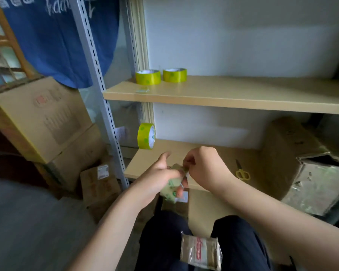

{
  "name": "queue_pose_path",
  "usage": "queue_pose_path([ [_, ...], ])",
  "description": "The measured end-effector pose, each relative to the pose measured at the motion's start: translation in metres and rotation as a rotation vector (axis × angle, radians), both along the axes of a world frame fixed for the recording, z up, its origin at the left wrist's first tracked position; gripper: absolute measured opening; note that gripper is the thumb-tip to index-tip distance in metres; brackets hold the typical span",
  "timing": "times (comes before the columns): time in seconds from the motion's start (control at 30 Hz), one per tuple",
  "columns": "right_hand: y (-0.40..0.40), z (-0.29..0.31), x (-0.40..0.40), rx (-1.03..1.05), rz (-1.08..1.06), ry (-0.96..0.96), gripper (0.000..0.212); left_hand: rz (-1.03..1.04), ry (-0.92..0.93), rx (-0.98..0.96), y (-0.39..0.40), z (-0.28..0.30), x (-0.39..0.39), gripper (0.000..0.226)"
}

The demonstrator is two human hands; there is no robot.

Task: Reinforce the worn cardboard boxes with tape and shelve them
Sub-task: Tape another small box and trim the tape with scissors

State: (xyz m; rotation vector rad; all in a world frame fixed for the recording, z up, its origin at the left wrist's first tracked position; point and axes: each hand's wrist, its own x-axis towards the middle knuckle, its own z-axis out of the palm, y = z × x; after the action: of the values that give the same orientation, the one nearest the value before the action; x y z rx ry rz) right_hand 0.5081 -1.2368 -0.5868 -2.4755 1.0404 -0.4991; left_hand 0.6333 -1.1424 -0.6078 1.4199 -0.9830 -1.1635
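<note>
In front of the lower shelf (145,163), head view: both hands meet over a roll of tape (171,189) held between the knees and the shelf edge. Left hand (160,175) grips the roll, fingers curled round it, thumb sticking up. Right hand (202,165) has thumb and forefinger pinched together at the top of the roll, on what looks like the tape end; blur there, can't confirm the strip itself. Roll is pale and see-through with green marks.

3 more yellow-green tape rolls in view: 2 lying flat side by side at the back left of the upper shelf (243,92), left one (148,77), right one (175,75); 1 standing on edge (146,136) at the back left corner of the lower shelf.

Worn cardboard box (294,159) sits on the lower shelf at right, tilted, torn flap, shiny lining showing on its near face. Yellow-handled scissors (242,172) lie on the shelf just left of it, near the right wrist.

A small plastic-wrapped packet (201,252) rests on the person's lap, dark trousers.

Left of the rack: stacked cardboard boxes (45,118), a smaller box (99,184) on the floor, blue cloth (53,36) hanging above
</note>
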Motion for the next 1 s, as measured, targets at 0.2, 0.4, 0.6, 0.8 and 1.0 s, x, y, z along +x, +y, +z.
queue_pose_path([
  [0.2, -0.045, 0.144, 0.026, -0.362, -0.038, -0.233, 0.020, 0.298, 0.182, -0.134, -0.008, 0.032, -0.009, 0.024],
  [0.4, -0.102, 0.170, 0.078, -0.376, -0.115, -0.030, 0.015, 0.419, 0.071, -0.199, -0.047, 0.047, 0.016, 0.015],
  [0.6, -0.143, 0.159, 0.113, -0.362, -0.074, 0.134, 0.011, 0.407, -0.014, -0.167, -0.098, 0.027, 0.046, 0.019],
  [0.8, -0.158, 0.130, 0.130, -0.341, -0.113, 0.032, 0.115, 0.397, -0.026, -0.201, -0.127, -0.003, 0.049, 0.015],
  [1.0, -0.167, 0.106, 0.132, -0.326, -0.214, 0.040, 0.118, 0.391, -0.026, -0.233, -0.124, -0.006, 0.050, 0.012],
])
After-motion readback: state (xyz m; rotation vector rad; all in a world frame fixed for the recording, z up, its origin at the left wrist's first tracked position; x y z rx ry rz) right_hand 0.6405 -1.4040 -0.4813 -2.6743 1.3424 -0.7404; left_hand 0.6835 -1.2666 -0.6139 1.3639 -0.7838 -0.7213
